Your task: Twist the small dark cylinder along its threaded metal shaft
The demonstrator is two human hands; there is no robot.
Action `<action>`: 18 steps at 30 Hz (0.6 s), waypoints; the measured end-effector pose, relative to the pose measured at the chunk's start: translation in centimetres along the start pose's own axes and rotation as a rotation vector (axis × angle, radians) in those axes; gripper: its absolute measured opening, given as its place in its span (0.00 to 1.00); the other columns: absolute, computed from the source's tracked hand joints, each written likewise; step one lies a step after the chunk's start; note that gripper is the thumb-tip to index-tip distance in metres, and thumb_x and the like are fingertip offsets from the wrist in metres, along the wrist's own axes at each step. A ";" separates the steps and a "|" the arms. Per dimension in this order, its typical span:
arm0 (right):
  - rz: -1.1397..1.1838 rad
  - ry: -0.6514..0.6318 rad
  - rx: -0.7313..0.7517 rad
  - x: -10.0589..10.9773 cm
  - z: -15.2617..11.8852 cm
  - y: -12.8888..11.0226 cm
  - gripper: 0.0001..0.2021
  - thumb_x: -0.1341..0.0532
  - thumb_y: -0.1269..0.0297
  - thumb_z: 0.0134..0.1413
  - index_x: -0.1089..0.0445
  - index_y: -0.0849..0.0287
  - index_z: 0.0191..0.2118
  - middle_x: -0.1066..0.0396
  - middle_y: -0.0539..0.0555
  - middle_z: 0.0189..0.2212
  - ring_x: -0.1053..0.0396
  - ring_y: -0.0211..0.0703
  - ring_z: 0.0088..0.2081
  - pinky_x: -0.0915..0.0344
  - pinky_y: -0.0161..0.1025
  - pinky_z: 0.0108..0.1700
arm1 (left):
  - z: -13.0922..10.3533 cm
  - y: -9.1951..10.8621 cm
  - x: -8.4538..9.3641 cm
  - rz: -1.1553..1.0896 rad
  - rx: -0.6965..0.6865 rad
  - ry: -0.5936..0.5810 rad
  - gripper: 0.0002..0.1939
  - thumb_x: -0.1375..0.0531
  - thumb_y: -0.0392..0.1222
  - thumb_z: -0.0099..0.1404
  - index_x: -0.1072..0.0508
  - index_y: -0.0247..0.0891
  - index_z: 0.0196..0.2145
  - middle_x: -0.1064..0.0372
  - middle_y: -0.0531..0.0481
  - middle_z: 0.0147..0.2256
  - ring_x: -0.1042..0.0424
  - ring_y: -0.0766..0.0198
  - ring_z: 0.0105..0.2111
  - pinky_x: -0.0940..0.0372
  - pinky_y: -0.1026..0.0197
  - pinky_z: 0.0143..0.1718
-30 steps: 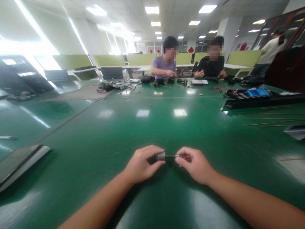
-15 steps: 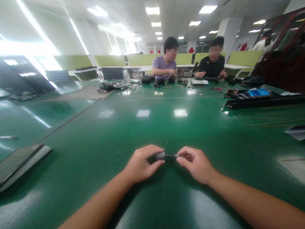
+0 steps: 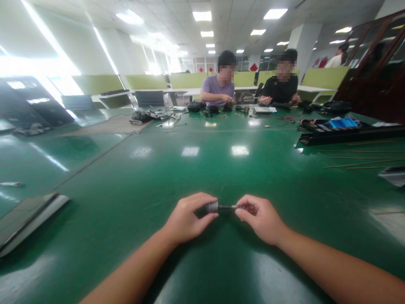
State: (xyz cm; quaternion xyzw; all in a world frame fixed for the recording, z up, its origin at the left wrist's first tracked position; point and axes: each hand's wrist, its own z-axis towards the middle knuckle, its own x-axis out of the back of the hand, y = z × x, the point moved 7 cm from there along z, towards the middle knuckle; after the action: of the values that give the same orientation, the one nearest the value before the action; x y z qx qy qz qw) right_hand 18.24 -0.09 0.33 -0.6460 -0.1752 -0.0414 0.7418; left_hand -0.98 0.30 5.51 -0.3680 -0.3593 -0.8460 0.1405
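Observation:
Between my hands, low over the green table [image 3: 202, 173], lies a small part with a grey metal cylinder [image 3: 213, 207] at its left end and a thin dark shaft [image 3: 227, 207] running right. My left hand [image 3: 191, 217] grips the cylinder between thumb and fingers. The thumb and fingertips of my right hand [image 3: 257, 217] pinch the shaft's far end, and its tip is hidden in them. The part is level, pointing left to right. Its exact kind I cannot make out.
On the left rests a flat, book-like panel [image 3: 28, 221]. Thin brass-coloured rods [image 3: 363, 158] and a black tray [image 3: 344, 133] are on the right. Two co-workers [image 3: 218, 86] sit across the table behind black parts, and cables and parts [image 3: 152, 115] lie at the far left.
My hands and the part stay almost where they were. In the background, a person at the far right has shifted slightly left.

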 end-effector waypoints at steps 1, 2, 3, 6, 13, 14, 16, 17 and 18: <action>0.001 -0.002 0.001 0.0 0.0 0.0 0.05 0.37 0.63 0.54 0.27 0.59 0.34 0.29 0.50 0.25 0.32 0.40 0.28 0.37 0.35 0.32 | 0.0 0.0 0.0 -0.002 -0.001 -0.001 0.13 0.35 0.40 0.61 0.23 0.39 0.45 0.23 0.45 0.41 0.23 0.59 0.40 0.28 0.58 0.46; 0.002 -0.003 0.002 0.0 0.0 0.0 0.05 0.37 0.63 0.54 0.27 0.59 0.34 0.29 0.50 0.25 0.32 0.40 0.28 0.37 0.35 0.32 | 0.0 0.1 0.0 -0.004 -0.002 -0.003 0.13 0.35 0.40 0.61 0.23 0.39 0.45 0.23 0.45 0.41 0.23 0.60 0.40 0.28 0.58 0.46; 0.002 -0.004 0.003 0.0 0.0 0.0 0.05 0.37 0.63 0.54 0.27 0.59 0.34 0.29 0.50 0.25 0.32 0.40 0.28 0.37 0.36 0.32 | 0.1 0.1 0.0 -0.006 -0.003 -0.005 0.13 0.35 0.39 0.61 0.23 0.39 0.45 0.23 0.45 0.41 0.24 0.60 0.40 0.28 0.58 0.46; 0.004 0.002 0.002 0.0 0.0 0.0 0.05 0.37 0.63 0.54 0.27 0.60 0.34 0.29 0.50 0.25 0.32 0.40 0.28 0.37 0.36 0.32 | 0.1 0.1 0.0 -0.003 -0.001 -0.004 0.13 0.35 0.39 0.61 0.23 0.39 0.44 0.23 0.45 0.41 0.24 0.60 0.40 0.28 0.58 0.45; 0.009 0.003 0.008 0.0 0.1 0.2 0.06 0.37 0.63 0.54 0.28 0.60 0.34 0.28 0.50 0.26 0.31 0.41 0.29 0.36 0.36 0.33 | 0.2 0.1 0.0 0.001 0.005 -0.004 0.12 0.35 0.39 0.61 0.23 0.39 0.44 0.23 0.45 0.40 0.24 0.60 0.40 0.29 0.58 0.45; 0.007 0.002 0.007 0.0 0.1 0.2 0.06 0.37 0.63 0.54 0.28 0.60 0.34 0.28 0.50 0.26 0.31 0.41 0.29 0.36 0.36 0.33 | 0.2 0.1 0.1 -0.001 0.004 -0.002 0.12 0.35 0.39 0.61 0.23 0.39 0.44 0.23 0.45 0.40 0.24 0.60 0.40 0.29 0.58 0.45; 0.004 0.001 0.004 0.0 0.1 0.3 0.06 0.37 0.63 0.54 0.27 0.59 0.35 0.28 0.50 0.26 0.30 0.41 0.29 0.36 0.36 0.33 | 0.2 0.1 0.1 -0.006 0.003 -0.001 0.12 0.35 0.39 0.61 0.23 0.39 0.43 0.23 0.45 0.40 0.24 0.60 0.39 0.29 0.58 0.45; 0.003 0.002 0.001 0.1 0.1 0.3 0.06 0.37 0.63 0.54 0.27 0.59 0.35 0.28 0.50 0.26 0.30 0.41 0.29 0.36 0.36 0.33 | 0.2 0.1 0.1 -0.009 0.003 -0.001 0.12 0.35 0.39 0.61 0.23 0.39 0.43 0.23 0.45 0.40 0.24 0.59 0.39 0.29 0.58 0.45; 0.002 0.004 -0.001 0.1 0.1 0.3 0.06 0.37 0.62 0.54 0.27 0.59 0.35 0.28 0.50 0.26 0.30 0.41 0.29 0.36 0.36 0.33 | 0.2 0.1 0.1 -0.013 0.004 -0.001 0.12 0.35 0.39 0.61 0.23 0.39 0.43 0.23 0.45 0.40 0.24 0.59 0.39 0.29 0.57 0.45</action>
State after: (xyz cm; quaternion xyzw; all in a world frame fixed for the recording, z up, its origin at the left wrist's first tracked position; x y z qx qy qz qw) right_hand 18.38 0.02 0.10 -0.6463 -0.1729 -0.0420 0.7420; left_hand -0.90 0.38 5.76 -0.3660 -0.3634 -0.8459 0.1357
